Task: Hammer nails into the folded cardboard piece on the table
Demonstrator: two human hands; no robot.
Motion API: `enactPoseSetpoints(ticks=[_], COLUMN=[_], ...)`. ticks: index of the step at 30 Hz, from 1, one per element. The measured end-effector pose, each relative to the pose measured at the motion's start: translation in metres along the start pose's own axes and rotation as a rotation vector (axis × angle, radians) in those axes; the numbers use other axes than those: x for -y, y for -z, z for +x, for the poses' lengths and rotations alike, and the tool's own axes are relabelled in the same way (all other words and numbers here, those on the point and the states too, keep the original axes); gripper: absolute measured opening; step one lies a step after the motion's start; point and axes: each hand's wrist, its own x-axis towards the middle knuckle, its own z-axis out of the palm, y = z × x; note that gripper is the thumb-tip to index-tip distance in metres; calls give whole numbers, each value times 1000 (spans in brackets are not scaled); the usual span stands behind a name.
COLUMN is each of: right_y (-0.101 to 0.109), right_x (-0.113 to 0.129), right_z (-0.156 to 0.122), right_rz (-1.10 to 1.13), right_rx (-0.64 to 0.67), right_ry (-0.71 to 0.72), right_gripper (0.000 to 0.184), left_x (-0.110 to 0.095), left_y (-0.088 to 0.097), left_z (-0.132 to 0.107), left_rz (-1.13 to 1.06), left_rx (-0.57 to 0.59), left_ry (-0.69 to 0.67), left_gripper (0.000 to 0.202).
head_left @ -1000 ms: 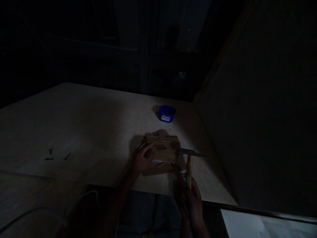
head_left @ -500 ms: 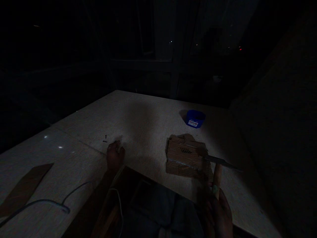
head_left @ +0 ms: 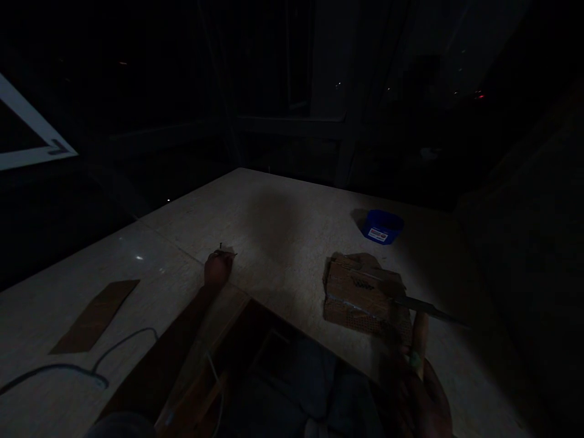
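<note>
My right hand [head_left: 424, 395] is closed around the wooden handle of a hammer [head_left: 420, 334], low on the right. The hammer's long dark metal head is over the right edge of a torn cardboard piece [head_left: 347, 292]. Several small dark nail-like pieces [head_left: 362, 283] sit in a row on the cardboard. Farther left, my left hand [head_left: 218, 269] rests on the table by two small dark nails. One nail [head_left: 221, 246] lies just beyond the knuckles, and the other [head_left: 234, 254] is right at the fingers. Those fingers are mostly hidden in shadow.
A blue plastic tub [head_left: 384, 227] with a white label stands behind the cardboard. To the left lie a flat brown cardboard strip [head_left: 95, 316] and a grey cable [head_left: 55, 368]. The pale tabletop [head_left: 292, 255] has a dark round shadow on it. Surroundings are very dark.
My left hand has moved forward to the two nails. My right hand still holds the hammer near the cardboard. The view has turned left, so the scene sits farther right.
</note>
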Motion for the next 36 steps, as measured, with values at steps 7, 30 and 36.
enactPoseSetpoints(ticks=[7, 30, 36], right_y=[-5, -9, -13], right_x=[4, -5, 1], right_z=[-2, 7, 3], right_rz=[-3, 10, -111], right_rx=[-17, 84, 67], right_ry=[60, 105, 165], right_gripper=[58, 48, 42], left_x=[-31, -280, -288], left_y=[8, -40, -57], left_z=[-5, -68, -71], left_rz=[-311, -1072, -1032], left_rx=[-79, 343, 341], left_ry=[-114, -403, -457], left_gripper=[39, 21, 19])
